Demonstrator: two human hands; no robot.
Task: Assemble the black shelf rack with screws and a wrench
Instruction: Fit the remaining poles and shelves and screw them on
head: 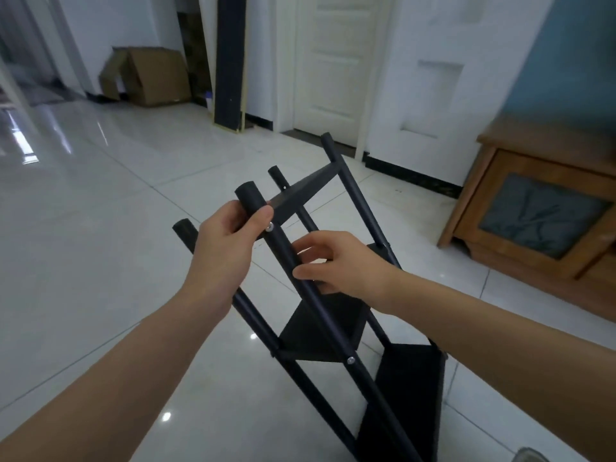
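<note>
Over the tiled floor (pixel 100 245), the black shelf rack (pixel 320 331) leans tilted. My left hand (pixel 226 235) grips its front pole (pixel 282 249) near the top, and my right hand (pixel 340 265) curls its fingers round the pole lower down. I judge the top shelf joint is the step in hand; next its screw (pixel 269 227) needs tightening with a wrench.

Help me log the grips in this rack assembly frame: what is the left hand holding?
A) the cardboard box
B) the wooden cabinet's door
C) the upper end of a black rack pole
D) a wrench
C: the left hand has its fingers and thumb curled round the black pole near its top end, just above a silver screw.
</note>
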